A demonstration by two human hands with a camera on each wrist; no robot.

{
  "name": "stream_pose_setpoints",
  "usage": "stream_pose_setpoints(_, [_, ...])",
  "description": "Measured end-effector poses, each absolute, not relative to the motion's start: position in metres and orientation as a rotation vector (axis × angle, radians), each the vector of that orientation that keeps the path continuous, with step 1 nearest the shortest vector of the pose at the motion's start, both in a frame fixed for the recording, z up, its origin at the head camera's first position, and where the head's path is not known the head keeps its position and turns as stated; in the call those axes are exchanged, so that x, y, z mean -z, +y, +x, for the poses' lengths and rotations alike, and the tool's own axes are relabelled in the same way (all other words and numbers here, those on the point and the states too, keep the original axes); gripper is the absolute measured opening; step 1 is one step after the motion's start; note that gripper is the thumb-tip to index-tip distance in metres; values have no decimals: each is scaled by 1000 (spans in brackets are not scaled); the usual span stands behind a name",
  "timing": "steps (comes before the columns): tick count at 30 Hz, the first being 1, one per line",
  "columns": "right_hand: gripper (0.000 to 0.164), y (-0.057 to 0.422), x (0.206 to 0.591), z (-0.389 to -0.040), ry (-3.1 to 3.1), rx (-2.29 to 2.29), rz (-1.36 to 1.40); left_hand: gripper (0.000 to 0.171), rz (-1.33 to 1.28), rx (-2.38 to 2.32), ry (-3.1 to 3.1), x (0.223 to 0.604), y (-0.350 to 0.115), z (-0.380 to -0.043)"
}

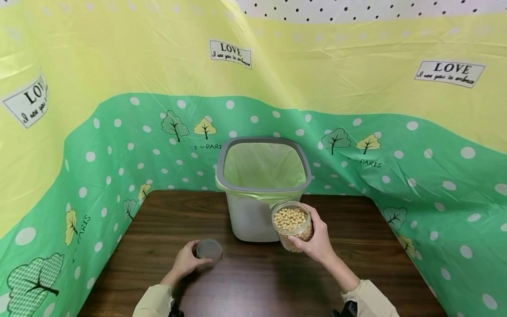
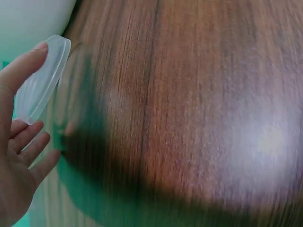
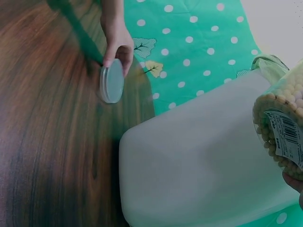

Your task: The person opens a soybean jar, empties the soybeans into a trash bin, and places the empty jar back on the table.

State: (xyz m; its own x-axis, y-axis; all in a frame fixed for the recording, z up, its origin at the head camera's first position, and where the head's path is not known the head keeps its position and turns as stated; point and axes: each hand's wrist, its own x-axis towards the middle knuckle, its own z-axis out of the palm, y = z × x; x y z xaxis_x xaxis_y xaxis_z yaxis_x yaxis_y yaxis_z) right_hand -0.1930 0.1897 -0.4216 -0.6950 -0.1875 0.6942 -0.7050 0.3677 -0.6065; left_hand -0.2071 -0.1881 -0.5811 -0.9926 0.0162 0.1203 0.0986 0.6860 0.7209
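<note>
Near the table's left middle, my left hand (image 1: 187, 261) pinches a round translucent lid (image 1: 210, 251) between thumb and fingers. The left wrist view shows the lid (image 2: 47, 80) from the side, gripped at its rim close to the wood. My right hand (image 1: 318, 240) grips a clear, lidless jar (image 1: 293, 229) full of small, round, pale-yellow beans (image 1: 290, 219). The jar is raised, its mouth facing up and tilted, in front of the bin's right side. A barcode label (image 3: 286, 135) shows on the jar's underside in the right wrist view.
A pale grey bin (image 1: 253, 220) with a darker rim (image 1: 263, 140) and a light green liner (image 1: 263, 165) stands at the back middle of the dark wooden table (image 1: 253, 286). A green and yellow printed curtain (image 1: 336, 97) surrounds the table's back and sides.
</note>
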Motion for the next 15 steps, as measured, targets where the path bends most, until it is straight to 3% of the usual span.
stream_pose_setpoints(15, [82,191,416,-193,-1988,-1387,816,78,-350,660,-2913,586,-195,-199])
